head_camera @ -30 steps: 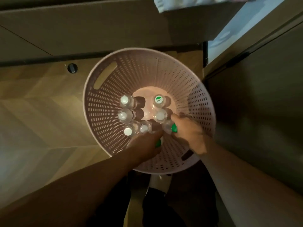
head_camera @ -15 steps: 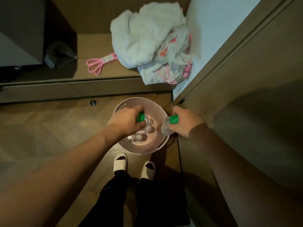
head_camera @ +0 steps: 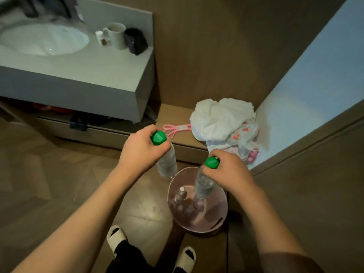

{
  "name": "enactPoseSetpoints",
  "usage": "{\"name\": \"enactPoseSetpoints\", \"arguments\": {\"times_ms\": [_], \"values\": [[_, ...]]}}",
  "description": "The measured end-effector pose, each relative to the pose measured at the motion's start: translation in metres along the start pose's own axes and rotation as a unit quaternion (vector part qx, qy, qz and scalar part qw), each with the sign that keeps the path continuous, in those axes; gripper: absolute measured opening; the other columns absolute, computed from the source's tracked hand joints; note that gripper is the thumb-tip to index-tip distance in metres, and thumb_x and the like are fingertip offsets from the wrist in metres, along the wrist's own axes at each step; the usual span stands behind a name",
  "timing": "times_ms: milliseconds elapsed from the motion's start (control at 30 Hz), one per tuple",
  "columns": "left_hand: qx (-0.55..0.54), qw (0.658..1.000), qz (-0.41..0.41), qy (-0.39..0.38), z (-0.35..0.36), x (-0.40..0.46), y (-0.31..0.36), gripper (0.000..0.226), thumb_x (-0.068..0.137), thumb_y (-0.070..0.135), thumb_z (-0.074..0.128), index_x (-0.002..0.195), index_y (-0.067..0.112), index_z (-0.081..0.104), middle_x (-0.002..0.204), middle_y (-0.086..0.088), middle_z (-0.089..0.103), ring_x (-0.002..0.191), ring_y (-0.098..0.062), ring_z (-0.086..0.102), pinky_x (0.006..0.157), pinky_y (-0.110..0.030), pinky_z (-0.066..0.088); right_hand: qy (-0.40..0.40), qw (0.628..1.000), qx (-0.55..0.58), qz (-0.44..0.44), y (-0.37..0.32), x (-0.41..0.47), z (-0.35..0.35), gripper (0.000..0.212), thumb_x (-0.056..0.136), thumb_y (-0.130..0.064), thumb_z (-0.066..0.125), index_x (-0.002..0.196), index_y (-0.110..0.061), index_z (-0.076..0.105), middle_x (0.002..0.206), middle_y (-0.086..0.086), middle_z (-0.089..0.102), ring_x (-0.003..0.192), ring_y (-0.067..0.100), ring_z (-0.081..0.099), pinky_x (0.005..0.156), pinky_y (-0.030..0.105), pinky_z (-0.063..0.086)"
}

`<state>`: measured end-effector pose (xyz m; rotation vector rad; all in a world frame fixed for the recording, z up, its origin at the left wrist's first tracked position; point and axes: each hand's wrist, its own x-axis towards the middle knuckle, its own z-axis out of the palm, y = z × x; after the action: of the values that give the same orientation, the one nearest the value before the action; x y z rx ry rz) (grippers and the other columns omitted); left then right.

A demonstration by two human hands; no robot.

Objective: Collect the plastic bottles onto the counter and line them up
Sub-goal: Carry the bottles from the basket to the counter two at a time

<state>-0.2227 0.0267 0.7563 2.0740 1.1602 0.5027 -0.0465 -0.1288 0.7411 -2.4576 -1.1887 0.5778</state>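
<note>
1. Both hands have risen out of the basket [head_camera: 217,223] at 6 o'clock since half a second ago
2. Left hand [head_camera: 140,152] grips one bottle [head_camera: 166,164] below its cap; right hand [head_camera: 229,172] grips another bottle [head_camera: 202,186]
3. Carry both upright to the counter [head_camera: 102,75] at 10 o'clock, setting them side by side, clear of the mug [head_camera: 116,36]

I see the grey counter [head_camera: 110,62] at ten o'clock, bearing a white mug [head_camera: 116,35] and a dark cup [head_camera: 136,40] beside its sink [head_camera: 42,39]. On the wood floor [head_camera: 49,174] at five o'clock stands a pink basket [head_camera: 215,225] of bottles [head_camera: 181,196]; a low ledge [head_camera: 175,117] at one o'clock carries towels [head_camera: 220,119].
</note>
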Motion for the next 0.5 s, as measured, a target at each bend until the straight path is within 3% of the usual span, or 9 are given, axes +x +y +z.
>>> {"name": "enactPoseSetpoints", "arguments": {"times_ms": [267,500], "values": [[0.002,0.995,-0.055,0.085,-0.153,0.03,-0.112,0.026,0.077,0.036,0.073,0.098,0.023,0.065,0.088,0.006,0.066,0.081,-0.011,0.061,0.073,-0.032,0.054,-0.061,0.993,-0.003,-0.101,-0.183,0.06,0.066,0.02,0.075,-0.035,0.072,0.089,-0.03,0.058,0.079,-0.009,0.06,0.069,0.006,0.055,0.055,0.024,0.04],[0.002,0.981,-0.092,0.17,-0.277,0.046,-0.201,0.026,0.079,0.036,0.074,0.099,0.023,0.066,0.086,0.01,0.066,0.078,-0.005,0.059,0.061,-0.019,0.044,-0.066,0.978,-0.009,-0.2,-0.346,0.107,0.119,0.025,0.075,-0.045,0.069,0.091,-0.03,0.059,0.085,-0.007,0.065,0.077,0.013,0.06,0.066,0.034,0.054]]}}
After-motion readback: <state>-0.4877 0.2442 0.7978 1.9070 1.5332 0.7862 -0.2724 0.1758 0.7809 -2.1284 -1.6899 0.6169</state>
